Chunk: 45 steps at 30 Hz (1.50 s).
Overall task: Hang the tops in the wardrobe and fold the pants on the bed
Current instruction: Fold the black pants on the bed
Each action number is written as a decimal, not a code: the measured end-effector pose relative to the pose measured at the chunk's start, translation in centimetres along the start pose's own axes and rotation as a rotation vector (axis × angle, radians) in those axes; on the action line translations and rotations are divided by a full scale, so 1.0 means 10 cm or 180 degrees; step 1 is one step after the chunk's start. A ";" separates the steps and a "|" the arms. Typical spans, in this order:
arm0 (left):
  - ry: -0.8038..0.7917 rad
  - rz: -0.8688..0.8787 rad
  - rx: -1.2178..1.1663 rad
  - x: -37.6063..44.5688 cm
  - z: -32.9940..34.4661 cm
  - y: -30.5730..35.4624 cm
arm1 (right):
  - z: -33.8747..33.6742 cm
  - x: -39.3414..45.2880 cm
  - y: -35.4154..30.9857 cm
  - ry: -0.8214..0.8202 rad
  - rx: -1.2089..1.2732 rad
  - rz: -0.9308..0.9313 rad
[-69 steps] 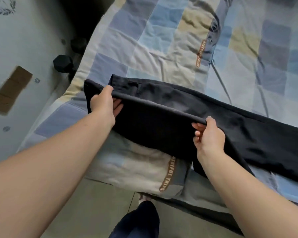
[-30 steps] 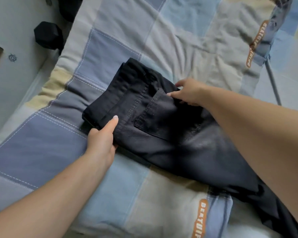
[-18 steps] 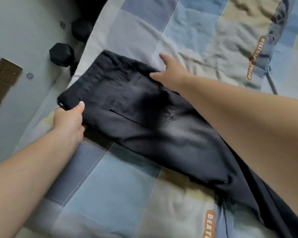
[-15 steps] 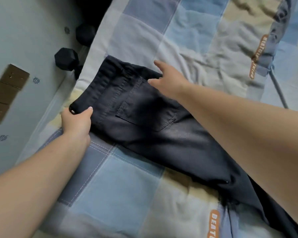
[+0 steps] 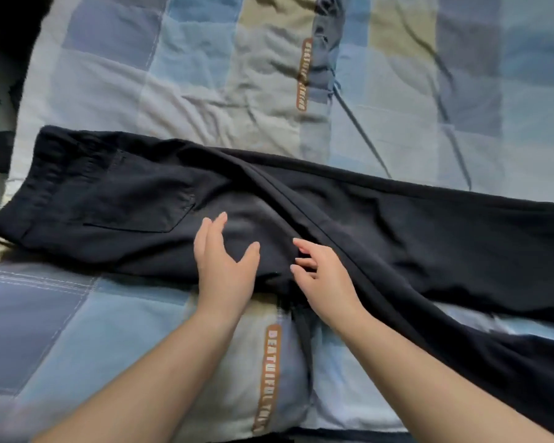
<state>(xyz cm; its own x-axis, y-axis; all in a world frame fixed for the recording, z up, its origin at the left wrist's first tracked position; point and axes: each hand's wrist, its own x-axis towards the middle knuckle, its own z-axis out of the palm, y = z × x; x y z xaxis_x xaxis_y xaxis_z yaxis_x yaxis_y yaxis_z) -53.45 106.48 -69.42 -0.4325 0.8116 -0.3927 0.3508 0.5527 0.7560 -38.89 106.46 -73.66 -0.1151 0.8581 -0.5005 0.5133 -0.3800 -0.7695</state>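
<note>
Black pants [image 5: 333,219] are lying flat across a bed [image 5: 205,91] covered in a blue, grey and beige patchwork quilt. Left hand [image 5: 226,266] and right hand [image 5: 325,276] are resting on them, each grip relaxed and holding nothing.

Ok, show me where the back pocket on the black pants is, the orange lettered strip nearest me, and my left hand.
back pocket [image 5: 135,199], head view, middle of the pocket panel.
orange lettered strip [image 5: 268,378], head view, mid-length of the strip on the quilt.
left hand [image 5: 226,262], head view, back of the hand.
</note>
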 end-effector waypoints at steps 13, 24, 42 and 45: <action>-0.1491 0.0875 0.1108 -1.77 2.01 0.09 | -1.89 -1.68 2.11 0.0784 0.0285 0.0621; -0.3373 0.3575 0.3655 -2.83 3.47 -0.40 | -3.14 -2.36 3.70 0.0224 -0.1522 0.1159; -0.1990 0.2797 0.1601 -2.16 3.62 1.11 | -3.18 -1.66 3.83 0.1634 0.0106 0.0407; -0.1908 0.3094 0.1984 -1.86 3.84 1.57 | -3.21 -1.65 3.72 0.1959 0.0438 0.0590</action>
<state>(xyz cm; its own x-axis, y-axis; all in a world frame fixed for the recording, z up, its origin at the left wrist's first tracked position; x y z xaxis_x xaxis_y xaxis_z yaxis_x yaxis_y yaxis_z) -8.06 107.34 -70.36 0.5947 0.7951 -0.1190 0.7034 -0.4429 0.5559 9.44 89.26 -81.29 0.4934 0.7994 -0.3427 0.3597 -0.5463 -0.7564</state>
